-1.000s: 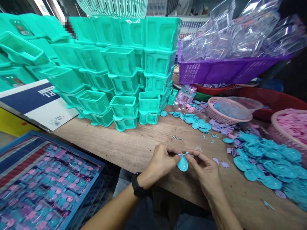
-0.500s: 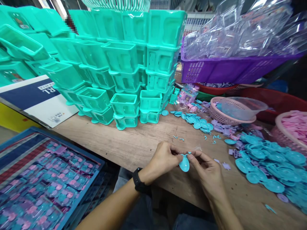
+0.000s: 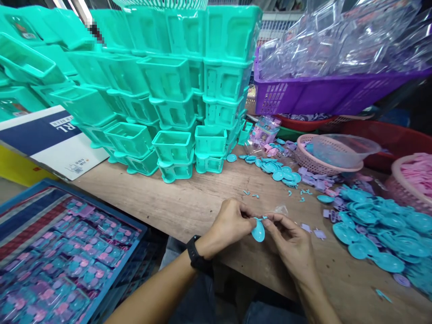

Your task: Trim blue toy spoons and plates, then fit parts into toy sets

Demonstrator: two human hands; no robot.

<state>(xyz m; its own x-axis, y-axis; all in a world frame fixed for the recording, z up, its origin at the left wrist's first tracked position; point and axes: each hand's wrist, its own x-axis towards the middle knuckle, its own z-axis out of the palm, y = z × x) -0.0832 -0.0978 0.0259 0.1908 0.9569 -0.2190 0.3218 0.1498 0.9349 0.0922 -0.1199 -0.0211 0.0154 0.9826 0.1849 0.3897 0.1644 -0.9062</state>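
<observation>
My left hand [image 3: 232,225], with a black band on its wrist, pinches a small turquoise oval plastic piece [image 3: 258,231] that hangs below the fingertips. Against its upper edge, my right hand [image 3: 293,243] closes thumb and fingers on a small turquoise plastic hook [image 3: 264,218]. The fingers partly cover where the two parts meet, so I cannot tell whether they are joined. Both hands are just above the front of the wooden table [image 3: 189,202]. Several loose small turquoise hooks [image 3: 255,196] lie beyond the hands, and two lilac pieces [image 3: 319,233] lie right of them.
Stacked turquoise bins [image 3: 175,112] stand at the back. A heap of turquoise oval pieces [image 3: 388,229] covers the right side, near pink baskets [image 3: 315,168]. A purple basket [image 3: 303,96] holds clear plastic shells. At lower left is a blue crate [image 3: 111,270] of packed pieces.
My view has shifted slightly. Both hands stay together at the oval piece, with only a very small movement of the fingers.
</observation>
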